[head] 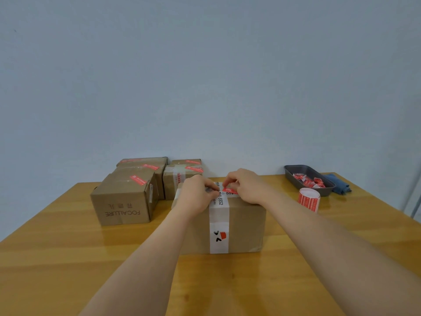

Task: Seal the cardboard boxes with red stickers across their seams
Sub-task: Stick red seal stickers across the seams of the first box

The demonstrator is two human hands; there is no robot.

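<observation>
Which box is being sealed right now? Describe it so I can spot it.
On the wooden table, find the box nearest the camera, under both hands. The left hand and right hand pinch a red sticker there. Only it has a white tape band running over top and front.

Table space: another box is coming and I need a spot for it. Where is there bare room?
The table is bare along the near edge, in front of the taped box, and at the near left, in front of the stickered boxes. It is crowded at the far right, where the sticker roll, grey tray and blue cloth sit.
</observation>
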